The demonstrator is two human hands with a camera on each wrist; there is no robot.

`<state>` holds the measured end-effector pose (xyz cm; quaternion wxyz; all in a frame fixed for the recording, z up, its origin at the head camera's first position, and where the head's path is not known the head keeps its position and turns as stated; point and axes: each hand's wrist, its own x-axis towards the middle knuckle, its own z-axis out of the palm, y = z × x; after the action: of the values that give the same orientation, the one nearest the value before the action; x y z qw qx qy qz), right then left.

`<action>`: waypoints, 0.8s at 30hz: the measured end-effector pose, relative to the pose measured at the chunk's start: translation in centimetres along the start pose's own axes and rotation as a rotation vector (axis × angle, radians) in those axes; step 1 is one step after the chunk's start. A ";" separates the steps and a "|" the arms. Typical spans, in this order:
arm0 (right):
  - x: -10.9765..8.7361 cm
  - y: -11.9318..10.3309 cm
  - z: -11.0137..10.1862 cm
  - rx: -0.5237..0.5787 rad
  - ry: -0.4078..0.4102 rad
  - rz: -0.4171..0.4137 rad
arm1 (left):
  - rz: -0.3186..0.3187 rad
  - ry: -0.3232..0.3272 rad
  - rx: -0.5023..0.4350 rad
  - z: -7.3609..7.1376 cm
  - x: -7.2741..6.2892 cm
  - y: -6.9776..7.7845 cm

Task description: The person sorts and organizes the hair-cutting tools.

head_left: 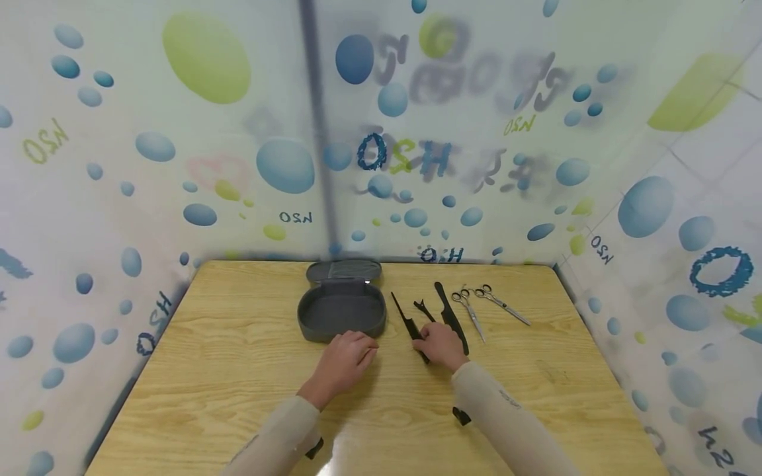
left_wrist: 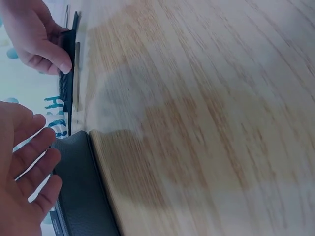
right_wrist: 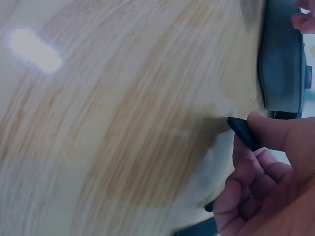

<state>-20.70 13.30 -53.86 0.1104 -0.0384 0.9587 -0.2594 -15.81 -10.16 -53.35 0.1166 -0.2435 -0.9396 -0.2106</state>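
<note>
My right hand (head_left: 439,345) pinches a black tail comb (head_left: 409,325) between thumb and fingers; its thin tail points away from me. In the left wrist view, the teeth of that comb (left_wrist: 64,91) show below the thumb. The right wrist view has the comb's end (right_wrist: 243,132) jutting from the pinch. My left hand (head_left: 344,362) holds nothing, its fingers loosely bent at the near edge of an open dark grey case (head_left: 342,334). Just beyond the right hand lie a black hair clip (head_left: 424,309) and a black handled comb (head_left: 450,316), partly covered by that hand.
Two pairs of silver scissors lie farther right, one pair (head_left: 471,316) beside the handled comb and another pair (head_left: 506,307) angled outward. The case's raised lid (head_left: 345,270) stands toward the table's far edge. Patterned walls enclose the wooden table (head_left: 238,337) at the back and sides.
</note>
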 end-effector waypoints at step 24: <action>0.1 0.2 -3.2 0.181 -0.008 -0.274 | -0.266 0.065 -0.137 -1.4 1.5 0.0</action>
<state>-21.58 15.01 -51.26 0.0810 -0.1595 0.9168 -0.3571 -16.93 -10.20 -51.64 0.1011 -0.1171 -0.9428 -0.2954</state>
